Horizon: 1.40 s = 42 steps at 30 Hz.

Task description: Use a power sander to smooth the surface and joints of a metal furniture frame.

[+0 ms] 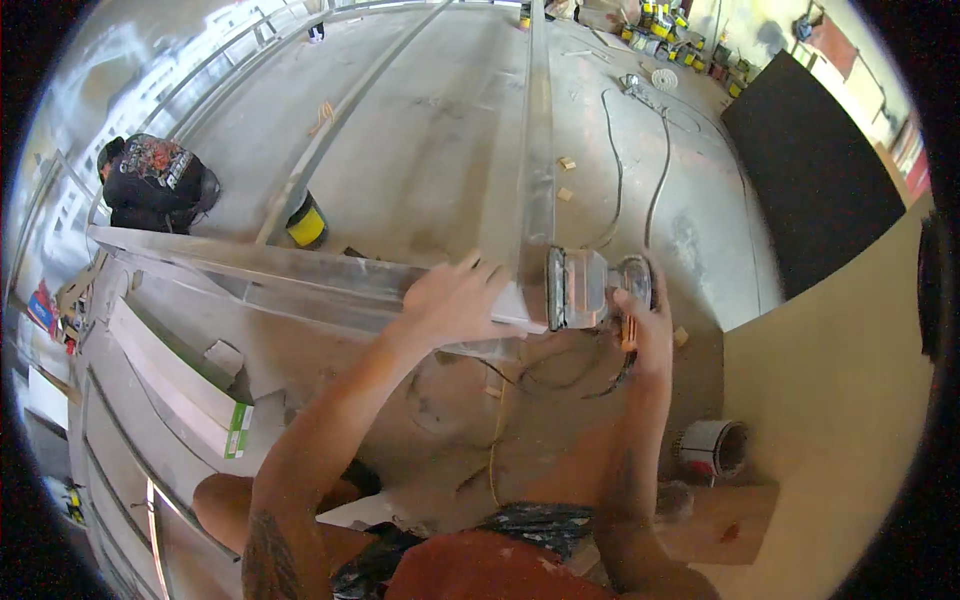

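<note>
An electric sander (583, 284) with a flat pad and an orange-and-black body is in my right hand (650, 325), whose fingers wrap round its rear. Its pad stands upright, close against the pale end of a long grey metal beam (330, 285); whether they touch I cannot tell. My left hand (455, 298) grips the beam just left of the sander, fingers bent over the top edge. From the sander a dark cord runs down to the floor.
Another long beam (540, 120) stretches away from the corner. A co-worker in black (160, 180) crouches at far left, near a yellow-and-black bucket (307, 222). A white tub (712, 447) lies at right, beside a large tan panel (830, 370). Cables (655, 180) cross the floor.
</note>
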Each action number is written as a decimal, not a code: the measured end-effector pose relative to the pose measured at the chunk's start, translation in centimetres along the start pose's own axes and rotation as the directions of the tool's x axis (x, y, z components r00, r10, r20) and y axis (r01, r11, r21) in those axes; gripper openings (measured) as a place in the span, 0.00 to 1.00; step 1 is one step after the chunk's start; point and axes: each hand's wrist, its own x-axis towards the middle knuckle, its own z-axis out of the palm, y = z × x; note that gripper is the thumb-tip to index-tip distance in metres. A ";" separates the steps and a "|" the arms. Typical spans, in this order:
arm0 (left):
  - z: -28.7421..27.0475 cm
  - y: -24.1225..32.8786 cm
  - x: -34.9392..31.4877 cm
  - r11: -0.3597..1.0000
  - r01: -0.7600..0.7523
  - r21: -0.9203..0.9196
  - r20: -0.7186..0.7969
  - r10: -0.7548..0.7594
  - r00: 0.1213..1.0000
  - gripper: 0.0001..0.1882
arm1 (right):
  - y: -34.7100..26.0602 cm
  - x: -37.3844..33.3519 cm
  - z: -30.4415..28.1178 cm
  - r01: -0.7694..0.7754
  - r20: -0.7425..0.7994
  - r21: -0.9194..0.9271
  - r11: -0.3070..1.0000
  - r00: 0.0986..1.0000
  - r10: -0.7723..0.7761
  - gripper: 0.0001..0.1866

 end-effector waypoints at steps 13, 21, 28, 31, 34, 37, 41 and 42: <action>-1.2 -4.9 -3.7 0.985 0.088 -0.145 0.102 -0.074 0.992 0.36 | -6.7 19.5 10.9 0.475 0.430 -0.814 0.334 0.880 -0.205 0.40; -0.4 -6.4 -3.8 0.948 0.090 -0.304 0.086 -0.067 0.994 0.31 | -6.0 21.5 15.9 0.641 0.629 -0.766 0.047 0.763 -0.152 0.18; -1.7 -5.1 -3.3 0.965 0.120 -0.234 0.117 -0.095 0.989 0.32 | -8.8 7.4 11.6 0.598 0.587 -0.774 0.210 0.801 -0.118 0.36; -1.9 -5.0 -3.3 0.958 0.140 -0.251 0.153 -0.103 0.983 0.33 | -10.0 4.6 10.6 0.588 0.603 -0.749 0.304 0.796 -0.054 0.36; -2.4 -4.7 -2.7 0.940 0.127 -0.316 0.173 -0.075 0.982 0.33 | -9.8 7.8 10.0 0.657 0.655 -0.741 0.141 0.753 -0.066 0.37; -1.4 -3.3 -1.1 0.949 0.069 -0.308 0.093 -0.042 0.995 0.33 | -4.4 20.0 5.6 0.688 0.661 -0.726 -0.009 0.694 -0.286 0.39; -2.2 -3.6 -3.5 0.950 0.181 -0.253 0.138 -0.150 0.979 0.33 | -6.8 16.2 10.0 0.429 0.404 -0.880 0.205 0.902 -0.153 0.40; -2.2 -3.5 -3.6 0.952 0.169 -0.256 0.108 -0.146 0.983 0.32 | -7.1 14.7 8.3 0.519 0.480 -0.809 0.277 0.855 -0.199 0.35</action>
